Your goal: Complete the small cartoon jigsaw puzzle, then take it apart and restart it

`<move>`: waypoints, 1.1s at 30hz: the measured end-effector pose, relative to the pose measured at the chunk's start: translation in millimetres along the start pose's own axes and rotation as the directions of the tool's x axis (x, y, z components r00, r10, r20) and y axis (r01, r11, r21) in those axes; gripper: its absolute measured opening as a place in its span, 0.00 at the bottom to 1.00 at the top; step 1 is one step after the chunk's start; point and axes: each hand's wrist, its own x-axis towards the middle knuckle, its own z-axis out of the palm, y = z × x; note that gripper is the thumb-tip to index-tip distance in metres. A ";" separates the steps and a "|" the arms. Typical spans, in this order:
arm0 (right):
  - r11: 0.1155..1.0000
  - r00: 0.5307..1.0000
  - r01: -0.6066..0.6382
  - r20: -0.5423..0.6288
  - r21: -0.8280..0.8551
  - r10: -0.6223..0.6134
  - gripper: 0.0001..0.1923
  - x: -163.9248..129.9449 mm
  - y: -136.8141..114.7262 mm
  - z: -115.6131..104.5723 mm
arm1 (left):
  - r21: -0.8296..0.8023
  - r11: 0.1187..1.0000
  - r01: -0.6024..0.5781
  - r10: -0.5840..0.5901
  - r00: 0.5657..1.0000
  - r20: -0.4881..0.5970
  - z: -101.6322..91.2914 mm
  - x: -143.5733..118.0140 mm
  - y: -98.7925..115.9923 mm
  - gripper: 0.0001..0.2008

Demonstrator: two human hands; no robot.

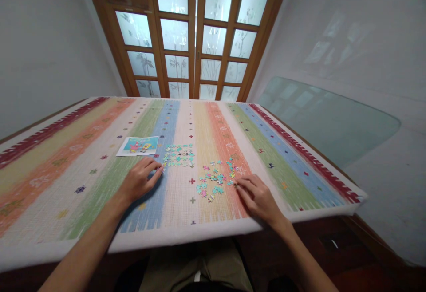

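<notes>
Bare-skinned and loosely curled, the left hand (141, 179) rests palm-down with its fingertips at the near-left edge of a patch of joined puzzle pieces (179, 155), as if to steady it, while the right hand (258, 196) lies flat, its fingers pinched at a piece on the right fringe of the scattered loose pieces (214, 180). Small, knobbed and pastel, these lie on a coarse woven striped cloth (83, 167) over the table. A glossy reference picture (138, 145) lies far left, and frosted-glass wooden doors (193, 34) stand beyond.

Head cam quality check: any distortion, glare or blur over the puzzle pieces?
Head view: wide-angle bowing bends the table edge and door frame; frosted panes glow bright, light is soft, no glare on the puzzle pieces; pieces too small for detail; both hands sharp.
</notes>
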 end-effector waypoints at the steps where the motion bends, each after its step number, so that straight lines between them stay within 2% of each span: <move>1: 0.999 0.999 -0.034 -0.036 -0.035 0.033 0.13 -0.7 3.2 -1.2 | -0.001 1.000 0.000 0.000 1.000 0.001 0.1 0.0 -0.2 0.13; 3: 0.992 0.998 -0.064 -0.037 -0.113 0.060 0.19 -1.5 9.2 -0.7 | -0.004 1.000 -0.008 0.008 1.000 -0.004 0.8 -0.2 -0.5 0.13; 5: 0.984 0.996 -0.033 0.075 -0.174 0.047 0.31 -1.2 12.8 3.9 | -0.002 0.999 -0.033 0.033 0.999 -0.019 2.3 -0.5 -0.2 0.12; 8: 0.972 0.958 0.004 0.281 -0.236 0.064 0.46 3.5 12.2 14.9 | 0.008 0.995 -0.101 0.101 0.994 -0.042 5.3 -0.9 1.6 0.10; 12: 0.971 0.905 -0.013 0.410 -0.240 0.114 0.52 20.9 5.7 27.0 | 0.017 0.986 -0.165 0.166 0.985 -0.041 6.9 -0.8 5.0 0.10; 15: 0.984 0.887 0.006 0.455 -0.176 0.076 0.52 37.8 0.0 30.6 | 0.026 0.983 -0.183 0.184 0.982 -0.044 6.4 -0.4 7.0 0.10; 18: 0.989 0.855 0.130 0.513 -0.065 -0.078 0.49 53.7 -8.1 30.4 | 0.029 0.980 -0.195 0.196 0.980 -0.040 6.4 -0.5 8.6 0.10; 20: 0.961 0.795 0.272 0.554 0.038 -0.247 0.44 62.2 -15.1 29.7 | 0.026 0.980 -0.197 0.198 0.980 -0.024 6.7 -1.0 9.6 0.10; 22: 0.903 0.701 0.403 0.584 0.149 -0.409 0.37 68.1 -22.1 29.9 | 0.020 0.981 -0.195 0.195 0.981 -0.011 6.9 -1.4 10.7 0.10; 24: 0.850 0.623 0.477 0.596 0.224 -0.507 0.30 70.9 -27.1 31.1 | 0.015 0.981 -0.196 0.196 0.981 -0.009 6.9 -1.5 11.7 0.10; 25: 0.837 0.603 0.492 0.600 0.239 -0.526 0.27 71.2 -28.3 31.8 | 0.014 0.980 -0.197 0.197 0.980 -0.010 6.8 -1.5 12.1 0.10; 26: 0.833 0.595 0.497 0.604 0.241 -0.530 0.26 71.1 -28.4 32.6 | 0.015 0.980 -0.198 0.199 0.980 -0.010 6.8 -1.5 12.5 0.10; 28: 0.846 0.610 0.487 0.608 0.217 -0.507 0.26 69.8 -25.5 33.5 | 0.019 0.979 -0.202 0.202 0.979 -0.005 6.9 -1.6 13.4 0.09; 33: 0.907 0.706 0.411 0.597 0.090 -0.380 0.26 66.6 -6.1 32.2 | -0.002 0.977 -0.212 0.212 0.977 0.006 7.1 -2.5 16.7 0.09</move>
